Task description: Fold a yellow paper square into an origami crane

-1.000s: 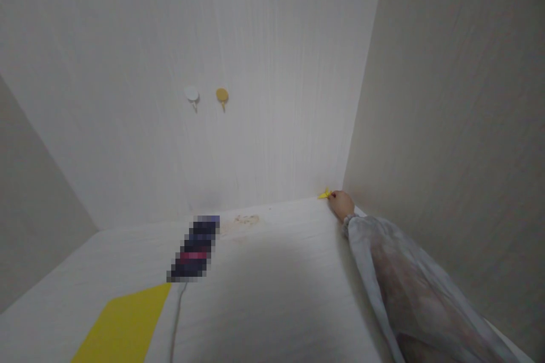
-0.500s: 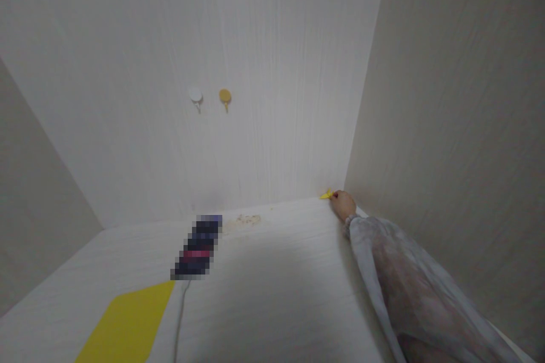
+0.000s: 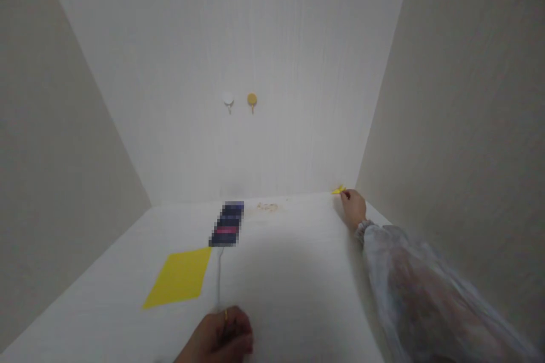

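Observation:
At the back right of the white surface, my right hand (image 3: 354,208) has its fingertips pinched at a small yellow folded paper piece (image 3: 338,189), close to where the back wall meets the surface. A loose, see-through sleeve (image 3: 419,289) covers that arm. Low in the middle, my left hand (image 3: 219,337) is in view with curled fingers and a gold-coloured ring; whatever is inside them, if anything, is hidden. Just beyond it runs a grey cable (image 3: 219,275), leading to a blurred-out dark phone-like object (image 3: 227,224). Left of the cable lies a flat yellow sheet (image 3: 181,277).
A white hook (image 3: 229,100) and a yellow hook (image 3: 252,100) are fixed on the back wall. Brownish marks (image 3: 267,207) show near the back edge. Side walls (image 3: 460,125) close off the left and right.
My left hand has come into view from below. The view has shifted, so the yellow sheet and the dark object appear farther right and smaller. My right hand remains by the folded paper.

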`<state>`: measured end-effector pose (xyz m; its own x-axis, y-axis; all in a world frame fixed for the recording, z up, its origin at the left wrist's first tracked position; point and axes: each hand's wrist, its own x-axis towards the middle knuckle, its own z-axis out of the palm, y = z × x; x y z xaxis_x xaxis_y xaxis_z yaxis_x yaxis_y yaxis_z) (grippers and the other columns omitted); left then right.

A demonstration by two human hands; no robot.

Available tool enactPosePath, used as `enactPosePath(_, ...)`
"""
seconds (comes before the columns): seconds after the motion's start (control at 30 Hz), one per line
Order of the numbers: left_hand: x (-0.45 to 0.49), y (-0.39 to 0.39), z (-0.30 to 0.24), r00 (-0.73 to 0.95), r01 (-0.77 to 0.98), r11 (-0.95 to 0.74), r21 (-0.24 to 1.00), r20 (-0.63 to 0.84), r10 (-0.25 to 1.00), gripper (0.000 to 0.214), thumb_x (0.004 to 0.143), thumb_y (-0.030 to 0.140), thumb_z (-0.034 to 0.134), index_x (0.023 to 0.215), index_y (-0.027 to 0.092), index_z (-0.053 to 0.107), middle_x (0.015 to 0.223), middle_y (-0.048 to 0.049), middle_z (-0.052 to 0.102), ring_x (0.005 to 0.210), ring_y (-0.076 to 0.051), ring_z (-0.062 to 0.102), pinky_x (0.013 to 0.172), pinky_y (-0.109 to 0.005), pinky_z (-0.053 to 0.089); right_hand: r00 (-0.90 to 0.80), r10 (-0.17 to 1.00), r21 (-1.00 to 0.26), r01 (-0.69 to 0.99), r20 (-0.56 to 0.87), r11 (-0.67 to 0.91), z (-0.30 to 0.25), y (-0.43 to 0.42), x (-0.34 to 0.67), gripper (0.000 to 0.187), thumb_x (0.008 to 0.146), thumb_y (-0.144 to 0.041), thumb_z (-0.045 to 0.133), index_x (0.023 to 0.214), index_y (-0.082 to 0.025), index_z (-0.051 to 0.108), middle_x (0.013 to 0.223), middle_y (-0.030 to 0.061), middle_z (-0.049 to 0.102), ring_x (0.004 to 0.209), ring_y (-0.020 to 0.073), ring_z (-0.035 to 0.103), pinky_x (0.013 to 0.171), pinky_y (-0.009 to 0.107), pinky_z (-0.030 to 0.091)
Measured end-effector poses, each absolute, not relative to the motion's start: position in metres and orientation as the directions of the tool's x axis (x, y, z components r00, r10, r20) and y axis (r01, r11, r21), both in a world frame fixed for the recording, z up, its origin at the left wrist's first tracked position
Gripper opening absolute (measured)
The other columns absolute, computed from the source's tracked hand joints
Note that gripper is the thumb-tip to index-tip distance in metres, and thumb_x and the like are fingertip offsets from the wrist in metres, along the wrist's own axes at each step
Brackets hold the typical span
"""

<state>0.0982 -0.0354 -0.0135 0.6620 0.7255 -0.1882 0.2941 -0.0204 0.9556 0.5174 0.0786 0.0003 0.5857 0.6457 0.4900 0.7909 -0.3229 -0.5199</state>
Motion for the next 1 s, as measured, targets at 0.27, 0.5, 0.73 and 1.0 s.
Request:
enactPosePath(0.27, 0.084, -0.051, -0.016, 0.641, 0.125, -0.069, 0.990, -0.028, 0.767, 0.023, 0.068, 0.034, 0.055, 0.074, 0.013, 0.050, 0.064, -0.0016, 0.058, 0.055, -0.008, 0.050, 0.056, -0.021, 0.041, 0.334, 0.722, -0.568, 0.817, 0.606, 0.099, 0.018, 0.007, 0.376, 0.025, 0.075, -0.032, 0.040, 0.078, -0.014, 0.059, 0.075, 0.0048, 0.061, 0.068, 0.0151, 0.054, 0.063, 0.026, 0.041)
enactPosePath(0.5, 0.065, -0.059, -0.015, 0.526, 0.147, -0.309, 0.939, 0.190, 0.829, 0.021, 0.072, 0.033, 0.048, 0.078, 0.012, 0.050, 0.069, -0.0044, 0.060, 0.060, -0.010, 0.056, 0.058, -0.023, 0.045, 0.136, 0.752, -0.556, 0.759, 0.645, 0.340, 0.006, -0.047, 0.249, 0.023, 0.078, -0.031, 0.039, 0.074, -0.016, 0.056, 0.069, 0.0034, 0.059, 0.062, 0.0138, 0.053, 0.057, 0.024, 0.042)
enactPosePath(0.73, 0.020, -0.034, -0.016, 0.352, 0.557, -0.492, 0.669, 0.346, 0.870, 0.021, 0.074, 0.030, 0.045, 0.084, 0.015, 0.054, 0.089, -0.0065, 0.059, 0.084, -0.015, 0.054, 0.075, -0.028, 0.041, -0.234, 0.727, -0.404, 0.704, 0.645, 0.585, -0.005, -0.079, 0.188, 0.013, 0.076, -0.019, 0.044, 0.072, -0.018, 0.057, 0.069, 0.0034, 0.056, 0.067, 0.0143, 0.052, 0.061, 0.026, 0.041)
enactPosePath(1.0, -0.016, -0.008, -0.031, 0.235, 0.874, -0.318, 0.368, 0.254, 0.938, 0.075, 0.065, 0.057, 0.045, 0.118, 0.006, 0.036, 0.125, -0.0237, 0.032, 0.119, -0.034, 0.022, 0.094, -0.048, 0.015, -0.399, 0.702, -0.340, 0.666, 0.590, 0.664, -0.011, -0.081, 0.187, 0.014, 0.079, -0.016, 0.040, 0.079, -0.017, 0.054, 0.077, 0.0061, 0.054, 0.074, 0.0159, 0.050, 0.066, 0.029, 0.042)
